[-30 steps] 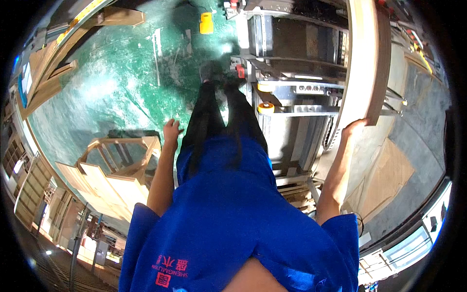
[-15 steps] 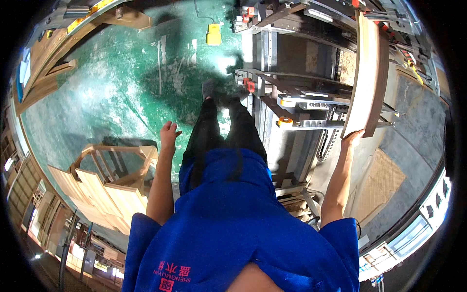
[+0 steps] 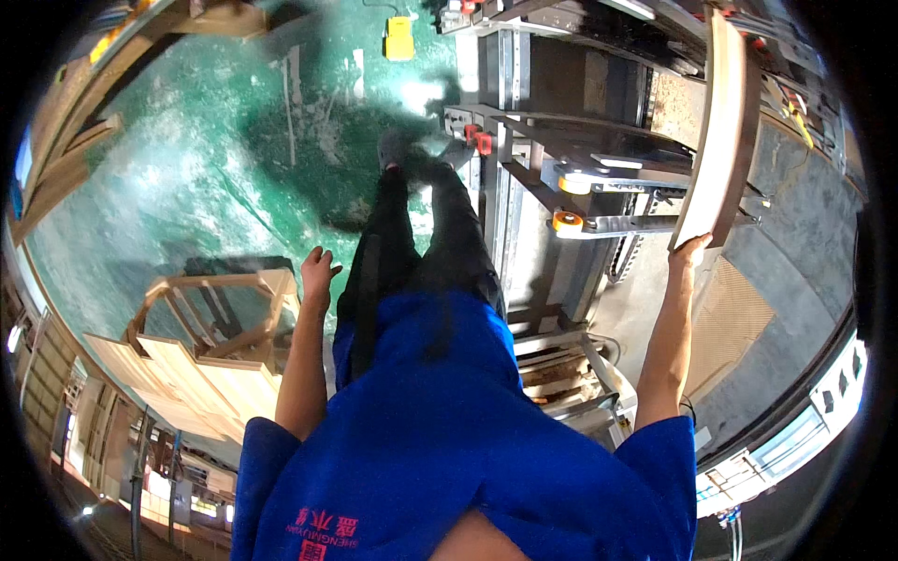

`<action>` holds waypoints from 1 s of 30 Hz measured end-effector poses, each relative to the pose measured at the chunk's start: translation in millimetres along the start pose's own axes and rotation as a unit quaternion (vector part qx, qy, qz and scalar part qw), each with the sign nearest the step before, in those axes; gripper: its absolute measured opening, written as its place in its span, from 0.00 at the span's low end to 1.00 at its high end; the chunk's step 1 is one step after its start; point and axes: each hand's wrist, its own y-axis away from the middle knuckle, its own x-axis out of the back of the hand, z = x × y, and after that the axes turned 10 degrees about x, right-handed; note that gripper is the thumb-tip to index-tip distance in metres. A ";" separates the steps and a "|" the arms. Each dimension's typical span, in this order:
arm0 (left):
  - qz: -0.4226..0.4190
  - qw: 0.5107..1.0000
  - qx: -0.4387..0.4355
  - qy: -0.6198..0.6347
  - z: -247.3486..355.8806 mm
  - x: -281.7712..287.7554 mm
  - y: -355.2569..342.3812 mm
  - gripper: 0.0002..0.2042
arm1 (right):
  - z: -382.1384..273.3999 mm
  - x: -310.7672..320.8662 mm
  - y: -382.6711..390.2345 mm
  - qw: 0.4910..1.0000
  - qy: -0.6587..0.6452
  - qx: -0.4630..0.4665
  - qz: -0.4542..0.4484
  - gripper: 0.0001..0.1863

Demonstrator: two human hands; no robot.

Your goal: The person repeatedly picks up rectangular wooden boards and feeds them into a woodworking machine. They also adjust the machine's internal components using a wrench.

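At the right, a long pale wooden board (image 3: 718, 122) lies across the metal arms of a machine, its near end toward me. My right hand (image 3: 690, 250) grips that near end; some of the fingers are hidden beneath the wood. My left hand (image 3: 320, 269) hangs free at my left side, its fingers apart and slightly curled, with nothing in it. Beside it, lower left, pale wooden planks (image 3: 192, 379) rest on a wooden frame (image 3: 220, 280).
The machine's metal arms (image 3: 622, 225) carry orange-rimmed rollers (image 3: 567, 222) and jut out on my right. A yellow pedal box (image 3: 399, 39) sits on the green floor (image 3: 224, 150) ahead. Brown perforated sheet (image 3: 730, 318) lies on the right. Wooden offcuts (image 3: 561, 379) sit in a rack.
My view has shifted a little forward and my feet have moved apart. My right hand stays on the board's near end; my left hand still hangs free.
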 end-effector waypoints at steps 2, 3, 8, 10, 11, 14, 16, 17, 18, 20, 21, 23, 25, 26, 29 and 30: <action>0.004 1.000 0.013 -0.022 -10.6 -3.4 -11.1 0.03 | 3.1 5.2 -7.2 0.999 -0.010 0.001 -0.035 0.42; 0.015 0.999 0.029 -0.034 -23.4 -5.6 -19.1 0.03 | 4.3 6.0 -13.9 0.998 -0.023 0.000 -0.063 0.43; 0.025 0.997 0.064 -0.015 -65.5 -5.3 -40.4 0.13 | -10.9 0.6 8.2 0.996 -0.038 -0.074 -0.031 0.37; 0.039 0.995 0.092 -0.015 -91.1 -7.3 -53.3 0.10 | -7.8 13.3 -1.1 0.996 -0.041 -0.033 -0.076 0.34; 0.041 0.992 0.118 -0.025 -105.4 -6.1 -63.7 0.14 | -8.4 17.7 -2.2 0.996 -0.036 -0.040 -0.066 0.33; 0.047 0.988 0.144 -0.021 -131.0 -20.8 -95.5 0.27 | -8.3 34.3 -18.8 0.982 -0.053 -0.035 -0.177 0.27; 0.041 0.990 0.134 0.007 -137.1 -41.5 -127.0 0.27 | -8.9 55.7 -33.0 0.976 -0.045 -0.013 -0.213 0.23; 0.026 0.992 0.123 0.018 -141.4 -51.5 -147.3 0.26 | -15.5 24.1 -20.8 0.953 0.033 0.006 -0.301 0.23; 0.002 0.993 0.115 0.025 -143.4 -60.0 -167.0 0.26 | -20.6 17.6 -14.1 0.958 0.049 0.008 -0.283 0.24; 0.047 0.995 0.081 0.019 -129.6 -99.1 -190.6 0.25 | -23.4 24.8 -10.9 0.976 0.055 0.000 -0.212 0.25; 0.041 0.996 0.073 -0.013 -118.0 -111.2 -199.6 0.25 | -23.6 17.8 -12.8 0.978 0.059 0.002 -0.198 0.25; 0.053 0.996 0.048 -0.045 -119.8 -128.5 -216.9 0.25 | -23.4 12.4 -11.3 0.983 0.073 -0.004 -0.170 0.26; 0.065 0.996 0.054 -0.042 -132.4 -133.4 -222.9 0.25 | -22.8 3.3 -12.7 0.984 0.085 -0.008 -0.158 0.27; 0.071 0.995 0.055 -0.040 -137.0 -133.5 -226.1 0.25 | -22.9 0.4 -12.5 0.984 0.089 -0.010 -0.154 0.28; 0.052 0.993 0.108 -0.015 -155.4 -117.1 -230.2 0.25 | -22.2 -7.0 -11.4 0.985 0.095 -0.015 -0.143 0.29; 0.054 0.990 0.131 0.026 -170.6 -109.4 -230.2 0.25 | -20.1 -8.3 -11.2 0.985 0.095 -0.020 -0.142 0.30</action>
